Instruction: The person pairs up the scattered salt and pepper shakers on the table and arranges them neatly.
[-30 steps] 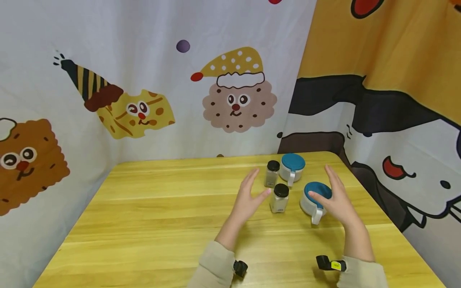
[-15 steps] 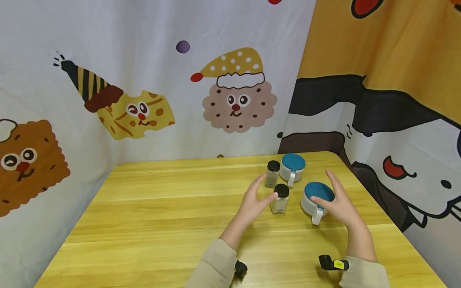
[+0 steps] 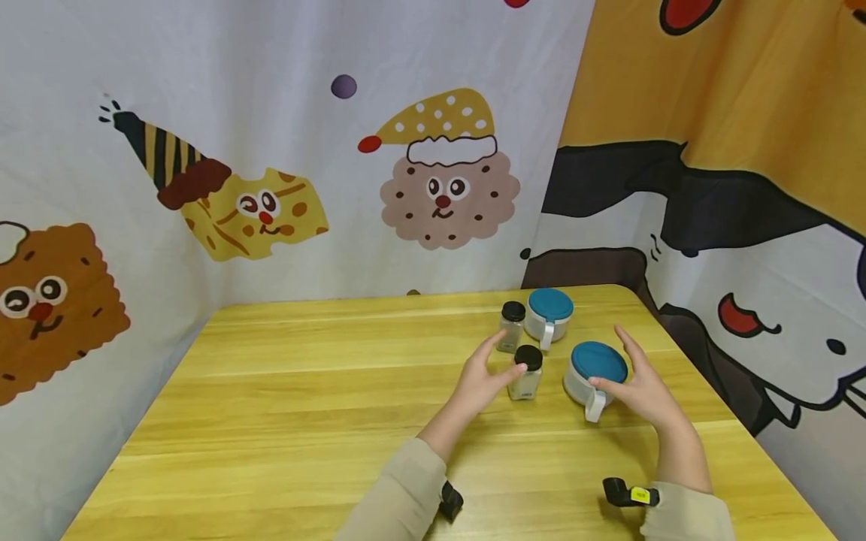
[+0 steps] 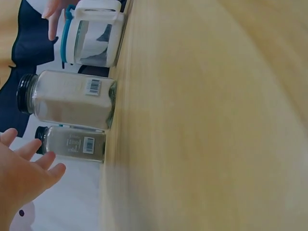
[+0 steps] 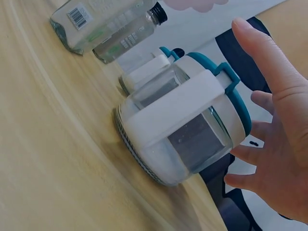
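My left hand (image 3: 480, 383) is spread beside the nearer spice jar (image 3: 525, 385), its thumb tip right at the black cap in the head view. A second black-capped spice jar (image 4: 77, 143) stands just behind it, near the left fingers. With thumb and fingers apart, my right hand (image 3: 646, 391) reaches around the right side of the nearer seasoning pot (image 5: 168, 130), a clear container with a white handle and blue lid. The thumb overlaps the lid in the head view. Another blue-lidded seasoning pot (image 3: 549, 309) stands farther back. All of these containers are upright on the table.
The wooden table (image 3: 284, 406) ends at a printed curtain (image 3: 271, 113) along the back and right. Both pots have their handles facing the front of the table. A black wrist camera (image 3: 625, 494) sits at the right sleeve.
My left hand has moved right and slightly down, bringing the thumb to the nearer spice jar's cap. The right hand has shifted slightly right and down. The containers have stayed put.
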Available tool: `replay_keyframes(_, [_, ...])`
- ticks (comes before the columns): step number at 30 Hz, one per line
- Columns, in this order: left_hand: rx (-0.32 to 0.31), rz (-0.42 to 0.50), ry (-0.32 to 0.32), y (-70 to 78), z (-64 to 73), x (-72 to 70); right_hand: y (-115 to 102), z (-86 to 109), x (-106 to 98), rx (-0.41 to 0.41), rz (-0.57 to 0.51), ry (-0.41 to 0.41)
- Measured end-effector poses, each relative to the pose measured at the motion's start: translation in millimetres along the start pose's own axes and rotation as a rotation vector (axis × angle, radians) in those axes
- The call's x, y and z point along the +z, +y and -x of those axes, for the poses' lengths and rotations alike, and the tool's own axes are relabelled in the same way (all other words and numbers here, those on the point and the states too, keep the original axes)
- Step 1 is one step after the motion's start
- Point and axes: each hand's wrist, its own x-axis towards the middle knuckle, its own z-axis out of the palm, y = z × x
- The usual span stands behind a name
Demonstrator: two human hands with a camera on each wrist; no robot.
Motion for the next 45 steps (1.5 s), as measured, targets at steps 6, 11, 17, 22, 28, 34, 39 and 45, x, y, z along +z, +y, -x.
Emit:
replay_keyframes(6, [-0.016, -0.01, -0.034, -4.4, -3.6, 3.6, 5.6, 0.0, 0.0, 0.022, -0.004, -0.031])
replay_keyframes(11, [0.002, -0.002, -0.054, -6.8, -4.9, 6.2, 12.3, -0.4, 1.5, 0.023, -0.034, -0.055])
replay_keyframes(17, [0.014, 0.011, -0.047, -8.0, -6.8, 9.5, 19.0, -1.3, 4.5, 0.02, -0.081, -0.069])
replay_keyframes(22, [0.026, 0.034, -0.051, -9.8, -9.0, 12.8, 22.5, -1.0, 7.1, 0.008, -0.115, -0.077])
replay_keyframes(28, [0.025, 0.059, -0.046, -9.0, -9.4, 15.1, 26.6, -0.9, 8.1, 0.024, -0.141, -0.086])
replay_keyframes(34, [0.001, 0.082, -0.035, -10.1, -9.5, 17.6, 29.0, -0.3, 9.5, 0.039, -0.169, -0.079])
replay_keyframes(39, [-0.014, 0.091, -0.028, -11.7, -10.2, 18.6, 30.9, -0.3, 10.6, 0.04, -0.194, -0.076])
replay_keyframes(45, [-0.023, 0.092, -0.021, -13.0, -11.0, 19.0, 34.0, -0.6, 12.0, 0.036, -0.221, -0.07])
